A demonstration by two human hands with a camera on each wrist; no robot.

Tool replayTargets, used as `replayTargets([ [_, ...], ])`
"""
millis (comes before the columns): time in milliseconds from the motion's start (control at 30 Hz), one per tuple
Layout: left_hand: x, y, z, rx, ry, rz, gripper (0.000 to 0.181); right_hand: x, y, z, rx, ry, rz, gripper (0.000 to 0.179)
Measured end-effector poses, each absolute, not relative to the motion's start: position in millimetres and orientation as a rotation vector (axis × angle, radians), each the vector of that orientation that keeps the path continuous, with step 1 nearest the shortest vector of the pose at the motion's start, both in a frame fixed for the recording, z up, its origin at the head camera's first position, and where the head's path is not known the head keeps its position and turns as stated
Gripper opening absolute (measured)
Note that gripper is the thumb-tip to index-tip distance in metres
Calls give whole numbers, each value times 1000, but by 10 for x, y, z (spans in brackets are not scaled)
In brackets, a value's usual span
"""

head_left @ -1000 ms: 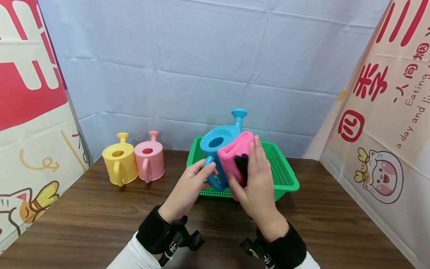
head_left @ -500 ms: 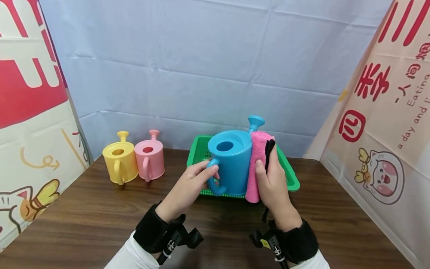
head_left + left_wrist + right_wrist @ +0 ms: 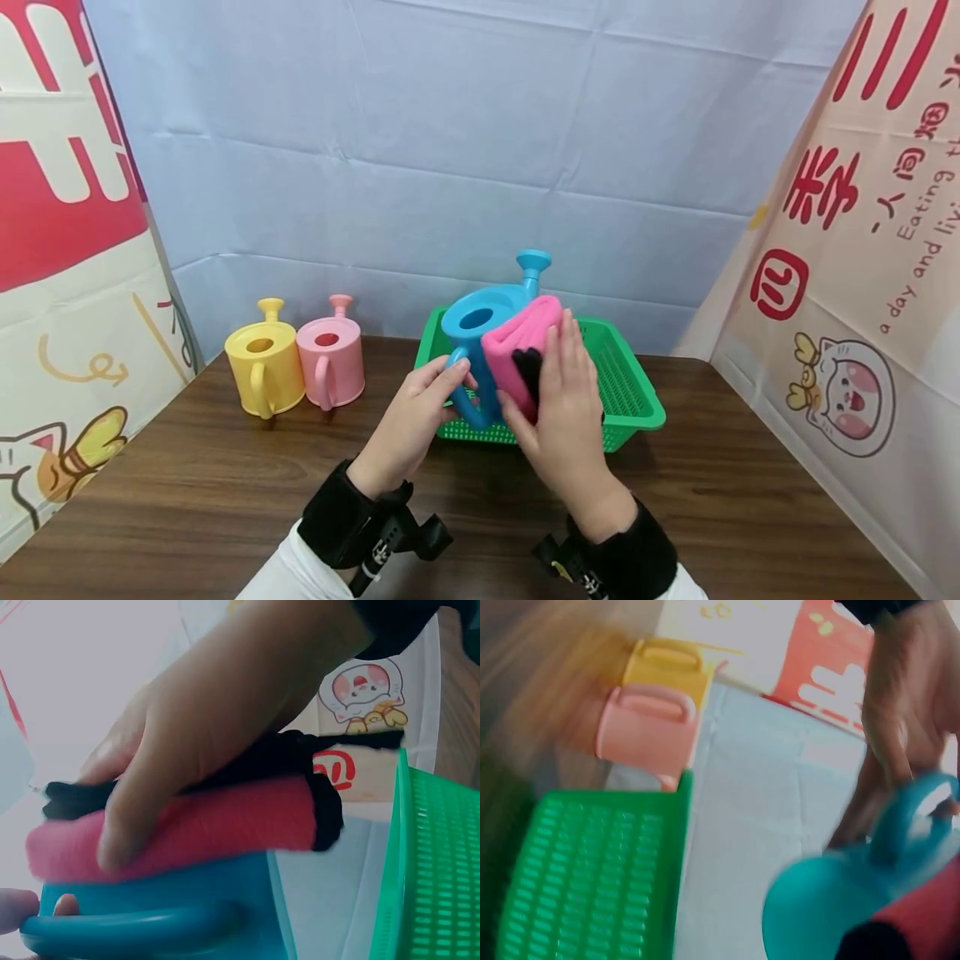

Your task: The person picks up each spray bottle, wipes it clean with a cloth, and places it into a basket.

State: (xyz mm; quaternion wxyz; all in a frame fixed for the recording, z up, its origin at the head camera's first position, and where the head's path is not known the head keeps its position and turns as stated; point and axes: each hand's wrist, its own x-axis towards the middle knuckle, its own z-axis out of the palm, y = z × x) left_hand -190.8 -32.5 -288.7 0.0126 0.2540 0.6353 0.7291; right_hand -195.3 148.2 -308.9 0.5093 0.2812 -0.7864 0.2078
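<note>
My left hand (image 3: 405, 417) grips the handle of a blue watering can (image 3: 472, 337), which is tilted in front of a green basket (image 3: 637, 408). Against the can's right side lies a folded pink towel (image 3: 517, 342) with black trim. My right hand (image 3: 573, 408) holds the towel there, its fingers long and flat along the outer face. In the left wrist view, the thumb of that hand laps over the towel (image 3: 240, 821), above the can's handle (image 3: 135, 934). Part of the can's body is hidden behind the towel.
A yellow watering can (image 3: 262, 358) and a pink watering can (image 3: 337, 367) stand side by side at the left on the brown wooden table (image 3: 225, 483). A pale blue cloth backdrop (image 3: 375, 167) hangs behind, with printed cloths on both sides.
The can turned upright to the right half a second ago, then swung back left into a tilt. My right hand and the towel moved with it, and the right fingers now lie flatter.
</note>
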Motion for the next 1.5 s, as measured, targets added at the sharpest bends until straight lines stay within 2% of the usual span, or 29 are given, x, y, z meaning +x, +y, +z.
replayTargets([
  [300,-1892,-293,-2899,820,1941,2291,32,-1973,1383,-3159,720,-1780,417,70],
  [567,-1889,-286,-2892,884,2096,2125,33,-1987,1686,-3020,604,-1963,866,78],
  [833,-1846,-303,-2878,971,2104,2035,33,-1987,1874,-2943,531,-2064,1166,52],
  [1167,-1851,-314,-2886,899,2082,2094,34,-1963,1799,-2981,616,-2026,1078,61],
  [1500,-1887,-302,-2901,805,1967,2245,33,-1932,1577,-3004,671,-1910,623,69],
])
